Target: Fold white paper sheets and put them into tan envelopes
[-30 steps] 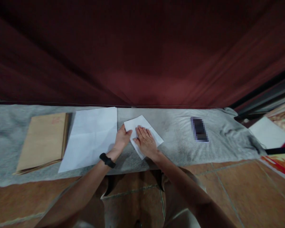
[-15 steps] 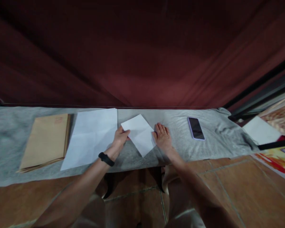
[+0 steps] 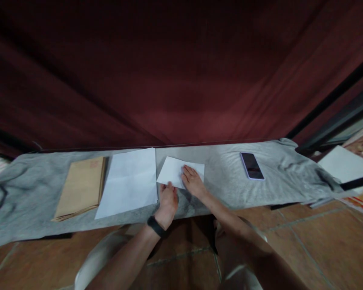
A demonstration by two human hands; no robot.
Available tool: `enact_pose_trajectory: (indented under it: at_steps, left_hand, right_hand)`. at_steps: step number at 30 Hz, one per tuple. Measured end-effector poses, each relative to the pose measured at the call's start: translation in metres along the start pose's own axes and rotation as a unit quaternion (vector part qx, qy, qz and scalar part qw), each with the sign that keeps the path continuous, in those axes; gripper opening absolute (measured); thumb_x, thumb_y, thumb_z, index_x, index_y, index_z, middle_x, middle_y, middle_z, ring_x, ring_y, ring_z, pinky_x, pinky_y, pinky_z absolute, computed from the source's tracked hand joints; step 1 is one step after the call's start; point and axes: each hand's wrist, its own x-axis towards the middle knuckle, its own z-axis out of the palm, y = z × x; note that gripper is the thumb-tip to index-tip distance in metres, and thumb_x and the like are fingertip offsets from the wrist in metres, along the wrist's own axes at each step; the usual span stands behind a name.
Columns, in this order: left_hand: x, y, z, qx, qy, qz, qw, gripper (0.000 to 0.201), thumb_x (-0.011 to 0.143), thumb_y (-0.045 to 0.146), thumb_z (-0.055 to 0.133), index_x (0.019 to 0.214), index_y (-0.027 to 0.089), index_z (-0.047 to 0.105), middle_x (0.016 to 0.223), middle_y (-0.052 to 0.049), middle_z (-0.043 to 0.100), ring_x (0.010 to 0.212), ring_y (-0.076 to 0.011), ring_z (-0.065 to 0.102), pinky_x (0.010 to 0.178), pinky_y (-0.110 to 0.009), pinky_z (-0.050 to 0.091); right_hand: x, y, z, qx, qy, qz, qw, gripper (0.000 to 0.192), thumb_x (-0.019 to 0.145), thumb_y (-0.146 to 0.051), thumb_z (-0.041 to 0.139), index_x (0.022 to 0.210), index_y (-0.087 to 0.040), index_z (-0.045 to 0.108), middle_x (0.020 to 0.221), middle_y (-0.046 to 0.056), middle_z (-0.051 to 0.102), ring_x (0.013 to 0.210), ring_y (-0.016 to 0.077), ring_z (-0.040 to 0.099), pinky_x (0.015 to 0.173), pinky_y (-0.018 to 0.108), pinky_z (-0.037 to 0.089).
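Observation:
A small folded sheet of white paper (image 3: 169,170) lies turned sideways on the grey cloth. My left hand (image 3: 168,201), with a black band on its wrist, pinches the paper's near edge by the left corner; some of its fingertips are hidden. Across the right part of the paper my right hand (image 3: 194,182) rests flat, fingers stretched out and palm down. Left of the folded paper is a larger white sheet (image 3: 128,183) with faint crease lines.
Brown envelopes (image 3: 80,185) are stacked on the left of the grey cloth (image 3: 220,161). A phone (image 3: 252,166) in a light purple case lies to the right. Behind the cloth hangs a dark red curtain (image 3: 181,88). Tiled floor (image 3: 326,241) shows in front.
The folded paper has turned from a diamond position to lying sideways. My left hand has moved to its near edge, and my right hand from its right corner onto its surface. The view has shifted slightly.

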Motion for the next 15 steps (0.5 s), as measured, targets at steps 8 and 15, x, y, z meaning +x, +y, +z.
enact_pose_trajectory:
  at_steps: [8,15]
  left_hand:
    - [-0.037,0.014,-0.002,-0.174,0.084,-0.172,0.966,0.015,0.079,0.008,0.062,0.081,0.022,0.055,0.08,-0.003,0.072,0.079,-0.0171,0.072,0.085,-0.038,0.06]
    - [-0.065,0.026,-0.003,-0.001,-0.069,-0.151,0.986,0.024,0.087,0.04,0.067,0.091,0.016,0.069,0.09,-0.013,0.076,0.082,-0.0242,0.075,0.083,-0.039,0.06]
  right_hand:
    - [-0.001,0.004,-0.001,-0.004,-0.007,-0.011,1.0,0.047,0.107,-0.028,0.037,0.149,-0.016,0.053,0.156,0.011,0.05,0.146,0.0217,0.046,0.123,0.045,0.034]
    - [-0.011,0.003,0.008,-0.057,-0.026,-0.033,0.997,0.048,0.105,-0.027,0.041,0.151,-0.013,0.049,0.161,0.012,0.042,0.147,0.0242,0.043,0.125,0.046,0.029]
